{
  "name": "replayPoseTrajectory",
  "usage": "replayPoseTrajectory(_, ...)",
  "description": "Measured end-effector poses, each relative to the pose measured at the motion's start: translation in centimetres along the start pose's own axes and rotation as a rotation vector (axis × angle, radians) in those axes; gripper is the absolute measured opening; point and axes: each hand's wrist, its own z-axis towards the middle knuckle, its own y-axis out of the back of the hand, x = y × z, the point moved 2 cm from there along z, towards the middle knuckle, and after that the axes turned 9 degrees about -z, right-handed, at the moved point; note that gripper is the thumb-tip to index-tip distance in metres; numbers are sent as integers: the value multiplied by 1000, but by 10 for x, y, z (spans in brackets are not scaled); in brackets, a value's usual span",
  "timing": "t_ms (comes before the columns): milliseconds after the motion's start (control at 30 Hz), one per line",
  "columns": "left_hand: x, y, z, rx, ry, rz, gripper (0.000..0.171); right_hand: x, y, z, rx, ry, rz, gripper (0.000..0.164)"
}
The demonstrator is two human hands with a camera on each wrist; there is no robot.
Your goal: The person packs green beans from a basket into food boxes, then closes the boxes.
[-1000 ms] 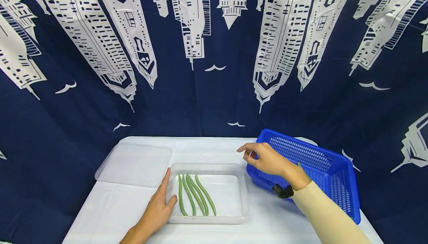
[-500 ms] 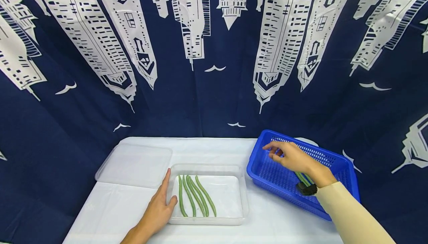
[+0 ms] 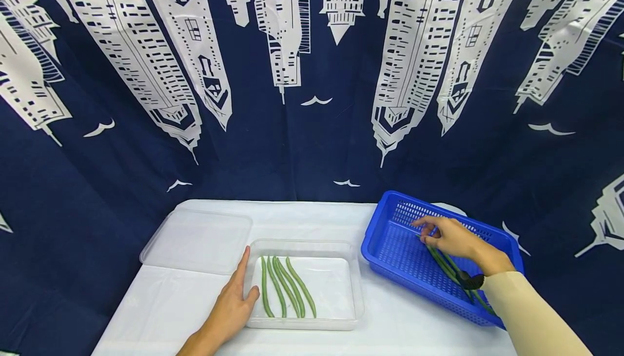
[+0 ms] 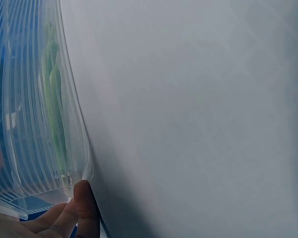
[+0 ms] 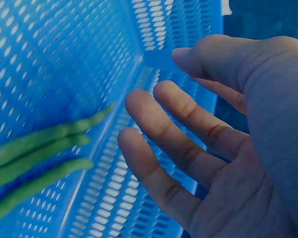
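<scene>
A clear rectangular plastic container (image 3: 333, 285) stands on the white table with several green beans (image 3: 283, 286) lying lengthwise side by side in its left half. My left hand (image 3: 228, 308) rests along its left wall, index finger straight and thumb at the rim; in the left wrist view the fingertips touch the ribbed wall. My right hand (image 3: 450, 238) is inside the blue perforated basket (image 3: 402, 258), above more green beans (image 3: 444, 266). In the right wrist view the fingers are loosely bent, thumb apart, holding nothing, with the beans (image 5: 44, 146) a little way beyond the fingertips.
A flat clear lid (image 3: 197, 239) lies at the back left of the table. The dark blue curtain (image 3: 292, 144) with white buildings hangs just behind the table's far edge. A dark wrist strap piece (image 3: 470, 280) sits under the right wrist.
My right hand has moved right from the basket's left rim and lowered into the basket over the beans. The left hand has stayed at the container; the beans in it lie unchanged.
</scene>
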Motion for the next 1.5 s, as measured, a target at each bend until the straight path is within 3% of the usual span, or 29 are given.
replayPoseTrajectory(233, -1, -1, 0, -9, -5, 13, 99, -30, -7, -7, 61, -22, -27, 44)
replayPoseTrajectory(500, -2, 0, -1, -2, -1, 2, 99, -47, -19, -14, 161, -116, 60, 61)
replayPoseTrajectory(833, -1, -2, -1, -19, -28, 6, 99, -51, -29, -14, 105, -100, -59, 68)
replayPoseTrajectory(1133, -1, -2, 1, -32, -46, 12, 99, -51, -29, -11, 119, -133, -42, 62)
replayPoseTrajectory(1500, -1, -2, 0, -20, -19, 9, 99, -47, -25, -14, 106, -125, -10, 61)
